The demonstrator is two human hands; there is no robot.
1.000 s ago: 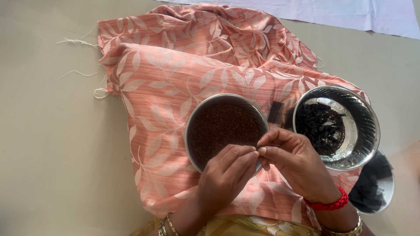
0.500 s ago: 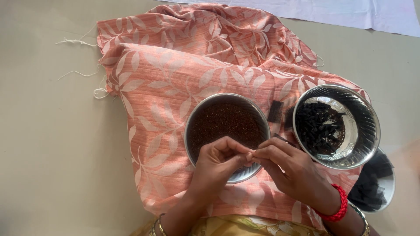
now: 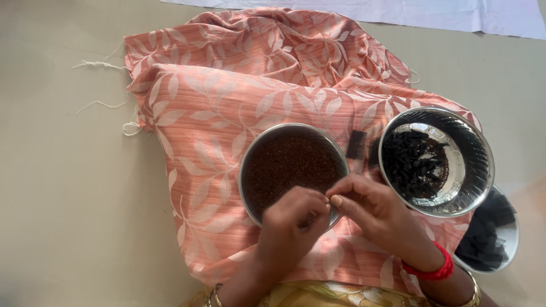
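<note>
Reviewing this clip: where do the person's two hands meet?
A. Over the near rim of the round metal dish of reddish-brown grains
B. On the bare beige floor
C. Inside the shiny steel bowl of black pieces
A: the left hand and right hand touch fingertips over the near rim of the round metal dish of reddish-brown grains.

Beige floor (image 3: 68, 216), peach leaf-print cloth (image 3: 205, 148), white sheet (image 3: 432, 14)

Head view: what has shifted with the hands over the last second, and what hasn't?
Both hands slid a little left and toward the person: the left hand and right hand now meet fingertip to fingertip over the near rim of the bowl of brown grains. Whether they pinch anything is too small to tell. The steel bowl of dark pieces, black strip and peach cloth stayed put.
</note>
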